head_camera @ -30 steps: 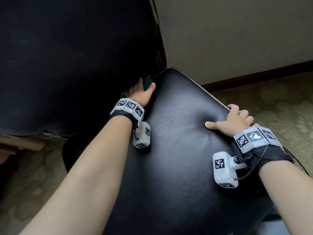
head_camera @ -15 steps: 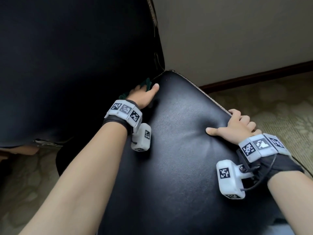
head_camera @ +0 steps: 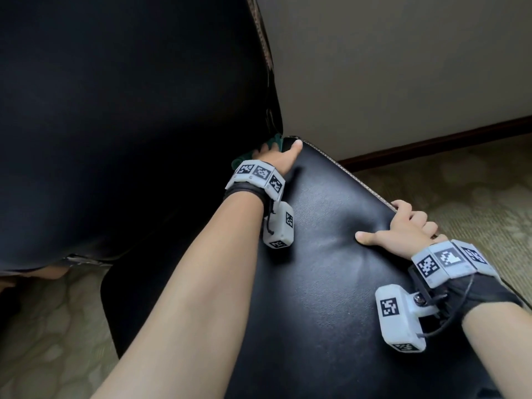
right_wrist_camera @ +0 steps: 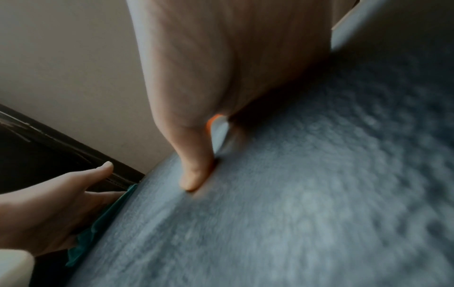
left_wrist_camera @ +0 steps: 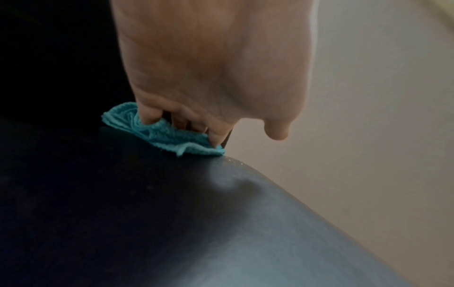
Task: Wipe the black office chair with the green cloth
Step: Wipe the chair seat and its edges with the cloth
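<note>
- Head view: we see the black office chair (head_camera: 331, 283) from above, its seat smooth, faintly dimpled black leather with a pale stitched seam along the right edge; the tall backrest stands dark at upper left.
- Green cloth (left_wrist_camera: 162, 134): a small teal-green terry piece, bunched and folded, lying at the rear corner of the seat where it meets the backrest.
- Left hand (head_camera: 276, 156): we note the fingers (left_wrist_camera: 150, 114) curled down into the cloth, pressing it onto the seat; the thumb sticks out free to the side.
- Right hand (head_camera: 403, 228): it grips the seat's right edge, fingers curled over the seam, thumb (right_wrist_camera: 194, 174) flat on the leather.
- Surroundings: beige wall (head_camera: 403, 67), dark baseboard (head_camera: 431, 145), pale patterned carpet (head_camera: 475, 191).
- Right wrist view is blurred; the seat's grain reads grey-blue there.
</note>
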Demonstrator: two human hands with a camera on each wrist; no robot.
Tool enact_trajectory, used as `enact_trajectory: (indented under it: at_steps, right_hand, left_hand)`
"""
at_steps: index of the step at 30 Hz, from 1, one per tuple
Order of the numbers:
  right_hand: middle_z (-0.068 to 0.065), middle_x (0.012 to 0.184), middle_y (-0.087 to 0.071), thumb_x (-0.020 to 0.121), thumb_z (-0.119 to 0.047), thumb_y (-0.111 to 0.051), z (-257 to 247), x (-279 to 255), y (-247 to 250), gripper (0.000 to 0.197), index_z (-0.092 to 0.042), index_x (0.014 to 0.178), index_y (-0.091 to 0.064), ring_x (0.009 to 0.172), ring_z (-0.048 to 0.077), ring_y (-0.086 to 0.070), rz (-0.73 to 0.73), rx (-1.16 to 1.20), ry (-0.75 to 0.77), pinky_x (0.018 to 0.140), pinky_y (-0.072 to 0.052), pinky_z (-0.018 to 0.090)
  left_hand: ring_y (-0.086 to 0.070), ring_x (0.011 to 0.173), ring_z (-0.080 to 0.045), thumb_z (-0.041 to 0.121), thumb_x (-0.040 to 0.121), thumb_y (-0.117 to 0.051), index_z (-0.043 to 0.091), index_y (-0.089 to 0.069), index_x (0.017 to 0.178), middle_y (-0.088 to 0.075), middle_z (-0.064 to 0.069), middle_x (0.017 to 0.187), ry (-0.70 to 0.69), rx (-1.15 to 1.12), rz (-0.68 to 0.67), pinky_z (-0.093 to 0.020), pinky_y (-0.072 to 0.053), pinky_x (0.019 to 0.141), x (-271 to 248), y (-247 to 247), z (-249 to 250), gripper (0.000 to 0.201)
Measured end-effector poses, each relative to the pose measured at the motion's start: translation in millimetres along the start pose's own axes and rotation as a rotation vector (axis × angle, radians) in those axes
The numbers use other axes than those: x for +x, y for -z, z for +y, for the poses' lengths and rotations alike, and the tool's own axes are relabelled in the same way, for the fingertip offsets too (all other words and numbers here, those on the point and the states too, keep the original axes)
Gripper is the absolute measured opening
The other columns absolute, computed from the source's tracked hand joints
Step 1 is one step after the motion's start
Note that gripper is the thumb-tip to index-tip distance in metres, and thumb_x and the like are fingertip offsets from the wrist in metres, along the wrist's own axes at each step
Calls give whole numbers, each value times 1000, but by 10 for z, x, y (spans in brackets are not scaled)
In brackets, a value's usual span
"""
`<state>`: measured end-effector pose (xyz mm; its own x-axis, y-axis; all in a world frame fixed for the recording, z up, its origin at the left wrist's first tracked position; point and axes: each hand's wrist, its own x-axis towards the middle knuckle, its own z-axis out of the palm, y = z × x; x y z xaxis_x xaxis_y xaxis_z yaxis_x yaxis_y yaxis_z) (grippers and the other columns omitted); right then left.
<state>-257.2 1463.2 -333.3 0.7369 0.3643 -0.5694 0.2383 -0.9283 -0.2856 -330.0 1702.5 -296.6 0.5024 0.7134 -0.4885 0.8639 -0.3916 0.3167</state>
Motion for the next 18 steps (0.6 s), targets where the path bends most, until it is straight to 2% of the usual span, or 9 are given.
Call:
enact_trajectory:
  at_steps: [4,9,14,18]
  right_hand:
    - [12,137,-26,67,-62,-68,-79,89,28,97,-30,140,-14,127,32,-25,-23,-24,31,105,-18,46]
    - [12,133,-28,69,-58,-69,-356,300,112,93,-36,141,-14,125,32,-26,-28,-84,125,103,-19,45]
    - [11,138,-29,67,-57,-70,-727,539,69,97,-37,143,-14,125,33,-27,33,-215,190,107,-24,47]
    - [7,146,-25,68,-62,-67,-970,585,17,96,-38,144,-14,133,30,-22,90,-309,204,109,-18,52]
  left_hand:
    - [-2,146,-28,64,92,-24,23,-10,152,-4,-9,159,-8,63,10,-44,-1,116,-21,55,-165,74]
    - [-1,146,-27,64,92,-27,17,-5,152,-1,-9,159,74,89,26,-43,-3,116,-46,162,-379,80]
    - [-3,146,-25,64,92,-27,14,-3,152,-2,-11,159,137,61,26,-41,-5,118,-65,297,-755,81]
    - [-2,146,-26,59,94,-29,11,-3,151,-2,-12,158,153,26,42,-39,-5,118,-120,347,-1041,79]
